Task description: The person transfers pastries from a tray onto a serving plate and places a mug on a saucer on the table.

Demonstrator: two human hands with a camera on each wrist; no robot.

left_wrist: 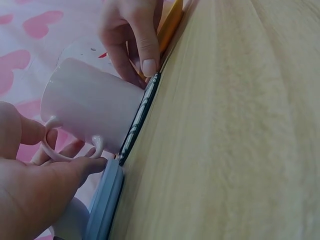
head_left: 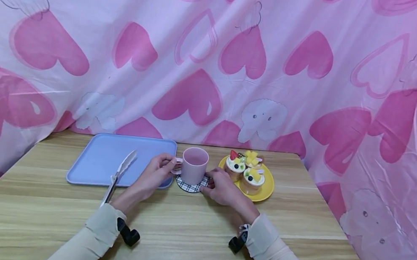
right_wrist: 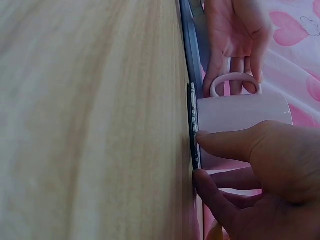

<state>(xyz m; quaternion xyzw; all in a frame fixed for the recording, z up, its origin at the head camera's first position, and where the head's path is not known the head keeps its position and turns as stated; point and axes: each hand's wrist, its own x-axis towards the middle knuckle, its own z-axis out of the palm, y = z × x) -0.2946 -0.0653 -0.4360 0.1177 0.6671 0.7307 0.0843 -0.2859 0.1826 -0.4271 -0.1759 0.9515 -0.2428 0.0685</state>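
Note:
A pale pink mug stands upright on a round black-and-white checked coaster at the middle of the table. My left hand holds the mug by its handle, thumb and fingers on the loop, in the left wrist view. On the other side, my right hand pinches the coaster's right edge. In the right wrist view its thumb lies on the coaster's top close to the mug's base, with the index fingertip at the rim. The mug hides the coaster's far part.
Left of the mug lies a blue tray, with metal tongs across its front edge. Close beyond my right hand, a yellow plate carries several fruit-topped dessert cups. A pink heart-print cloth hangs behind the wooden table.

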